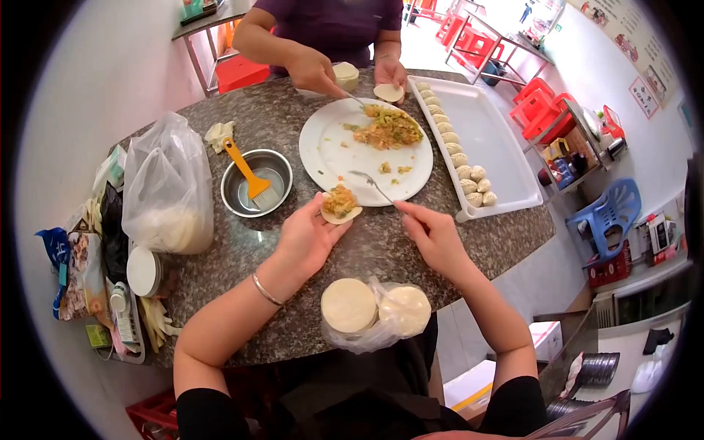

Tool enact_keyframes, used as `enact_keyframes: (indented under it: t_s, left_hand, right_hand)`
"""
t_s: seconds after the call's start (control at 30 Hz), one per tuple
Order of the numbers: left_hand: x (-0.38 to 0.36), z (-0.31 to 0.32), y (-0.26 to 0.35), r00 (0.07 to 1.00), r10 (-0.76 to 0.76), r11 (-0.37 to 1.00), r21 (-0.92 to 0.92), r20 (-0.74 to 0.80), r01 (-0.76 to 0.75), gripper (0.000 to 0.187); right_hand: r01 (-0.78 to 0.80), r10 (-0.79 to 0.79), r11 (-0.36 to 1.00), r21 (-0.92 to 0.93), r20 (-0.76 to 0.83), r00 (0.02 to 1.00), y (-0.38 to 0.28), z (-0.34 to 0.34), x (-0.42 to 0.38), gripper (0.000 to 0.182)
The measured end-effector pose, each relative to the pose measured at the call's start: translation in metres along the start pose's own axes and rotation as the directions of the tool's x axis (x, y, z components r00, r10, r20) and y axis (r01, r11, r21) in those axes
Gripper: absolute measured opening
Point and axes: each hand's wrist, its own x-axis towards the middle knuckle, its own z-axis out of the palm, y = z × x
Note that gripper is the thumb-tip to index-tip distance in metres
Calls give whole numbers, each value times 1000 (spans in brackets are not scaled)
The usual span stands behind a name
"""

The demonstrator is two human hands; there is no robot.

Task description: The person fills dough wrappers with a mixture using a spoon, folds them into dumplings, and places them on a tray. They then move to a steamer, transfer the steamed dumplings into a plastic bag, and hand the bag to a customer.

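My left hand (312,233), with a bangle on the wrist, holds a round dough wrapper (342,217) with a mound of filling (339,200) on it. My right hand (433,233) grips a thin metal utensil (375,187), its tip over the near rim of a white plate (323,158). A heap of chopped filling (389,130) lies on the plate's far side. Two stacks of round wrappers (349,305) in a plastic bag (367,339) sit near the table's front edge, between my forearms.
Across the table a person (330,29) holds a wrapper and a utensil at the plate. A white tray (506,158) with filled dumplings stands right. Left are a metal bowl (233,192) with an orange brush (246,167), a plastic bag (167,183) and a round container (144,271).
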Motion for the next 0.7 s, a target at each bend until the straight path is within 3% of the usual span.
enact_keyframes:
  t_s: [0.07,0.17,0.37,0.43,0.47,0.57,0.63,0.67,0.7]
  left_hand:
    - [-1,0,2,999,33,999,12,0,-33,40]
    - [0,0,2,999,41,999,4,11,-41,40]
    - [-5,-8,7,999,36,997,73,-31,-34,42]
    - [-8,-4,11,999,38,996,87,-13,-36,43]
    - [-9,-3,13,999,45,994,103,8,-46,44]
    - [-7,1,18,995,45,990,126,91,-56,50]
    - [-5,3,20,993,38,990,132,110,-52,53]
    - [-4,3,22,992,20,989,141,128,-39,56]
    - [-3,3,24,992,25,989,139,127,-43,56]
  right_hand:
    - [-22,18,994,-107,-34,999,0,5,10,28]
    - [114,-115,991,-74,-8,993,5,12,7,27]
    - [69,-71,997,20,88,994,-3,11,-11,28]
    - [-73,52,971,230,98,994,-1,5,-9,28]
    - [-232,162,888,396,204,966,-6,-1,-8,29]
    - [-310,147,824,474,350,925,-8,-4,-3,30]
    - [-292,162,846,446,305,938,-8,-1,-1,28]
    - [29,-60,970,242,124,990,-7,1,0,28]
    - [321,-321,947,-25,0,947,-8,2,1,29]
